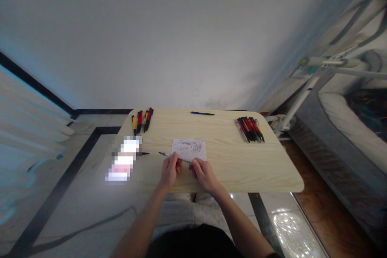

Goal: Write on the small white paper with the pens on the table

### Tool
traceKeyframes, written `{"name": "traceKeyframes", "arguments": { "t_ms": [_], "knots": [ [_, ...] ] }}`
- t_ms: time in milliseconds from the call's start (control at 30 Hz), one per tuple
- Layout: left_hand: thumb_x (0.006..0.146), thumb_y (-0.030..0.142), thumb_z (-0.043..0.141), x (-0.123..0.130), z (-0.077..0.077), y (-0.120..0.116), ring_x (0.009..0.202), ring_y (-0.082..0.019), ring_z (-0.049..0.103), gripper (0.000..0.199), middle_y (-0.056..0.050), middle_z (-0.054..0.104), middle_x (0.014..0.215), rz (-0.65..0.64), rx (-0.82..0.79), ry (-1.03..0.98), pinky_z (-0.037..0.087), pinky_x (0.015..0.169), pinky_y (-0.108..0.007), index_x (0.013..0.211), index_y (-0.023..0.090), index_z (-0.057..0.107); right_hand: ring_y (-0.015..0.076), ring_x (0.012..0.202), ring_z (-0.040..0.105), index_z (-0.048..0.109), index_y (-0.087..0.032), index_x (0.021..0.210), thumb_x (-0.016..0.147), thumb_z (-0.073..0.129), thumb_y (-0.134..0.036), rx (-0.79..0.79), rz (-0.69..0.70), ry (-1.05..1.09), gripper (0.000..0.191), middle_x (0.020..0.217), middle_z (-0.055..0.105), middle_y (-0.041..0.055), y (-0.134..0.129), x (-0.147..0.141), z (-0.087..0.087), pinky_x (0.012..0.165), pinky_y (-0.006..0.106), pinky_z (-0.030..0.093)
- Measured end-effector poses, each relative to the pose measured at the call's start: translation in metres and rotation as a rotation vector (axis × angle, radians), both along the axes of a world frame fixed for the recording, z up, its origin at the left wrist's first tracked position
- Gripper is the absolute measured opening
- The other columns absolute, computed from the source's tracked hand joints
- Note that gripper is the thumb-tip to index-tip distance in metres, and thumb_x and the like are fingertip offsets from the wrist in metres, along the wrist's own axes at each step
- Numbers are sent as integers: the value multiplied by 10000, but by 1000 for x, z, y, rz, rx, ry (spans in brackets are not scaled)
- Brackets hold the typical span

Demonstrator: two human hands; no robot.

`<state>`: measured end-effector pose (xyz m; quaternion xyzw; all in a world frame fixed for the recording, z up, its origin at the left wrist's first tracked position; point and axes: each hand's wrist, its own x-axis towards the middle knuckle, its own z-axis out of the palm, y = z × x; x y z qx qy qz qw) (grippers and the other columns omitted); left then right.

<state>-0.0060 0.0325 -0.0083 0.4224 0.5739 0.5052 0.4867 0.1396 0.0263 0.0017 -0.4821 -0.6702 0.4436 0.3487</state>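
Note:
My left hand (171, 168) is closed on a slim pen (165, 154) near the table's front edge; the pen's dark end sticks out to the left. My right hand (203, 170) is closed at the other end of the same pen, its thumb and fingers pressed together. Just beyond both hands lies a white sheet of paper (189, 148) with dark scribbles, its lower edge partly hidden by the fingers and the pen.
On the wooden table (236, 169), several coloured pens (250, 130) lie bunched at the right and more pens (140, 121) at the back left. A blue pen (202, 113) lies at the back edge. A pixelated bright object (124, 161) is at the left.

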Motion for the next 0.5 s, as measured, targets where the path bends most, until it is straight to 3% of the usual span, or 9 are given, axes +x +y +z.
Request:
{"name": "traceKeyframes", "arguments": {
  "t_ms": [133,300,500],
  "knots": [
    [834,484,268,1,2,1,406,-98,389,509,19,398,398,-51,70,-5,311,456,-227,464,167,415,93,476,441,530,-158,678,896,264,-427,-1,8,-16,436,501,458,-26,1,0,-1,489,195,319],
    [837,482,259,3,8,0,427,-103,398,510,18,399,407,-62,46,123,317,474,-227,461,170,404,94,491,432,470,-170,604,897,281,-389,43,-24,-11,412,499,441,-28,0,2,-1,506,197,318],
    [828,501,285,7,4,-3,479,-120,444,501,-4,485,483,-95,47,190,336,492,-234,545,152,506,90,495,422,447,-169,600,892,311,-363,59,-32,-13,376,505,438,-33,-1,3,-3,505,195,307]
  ]
}}
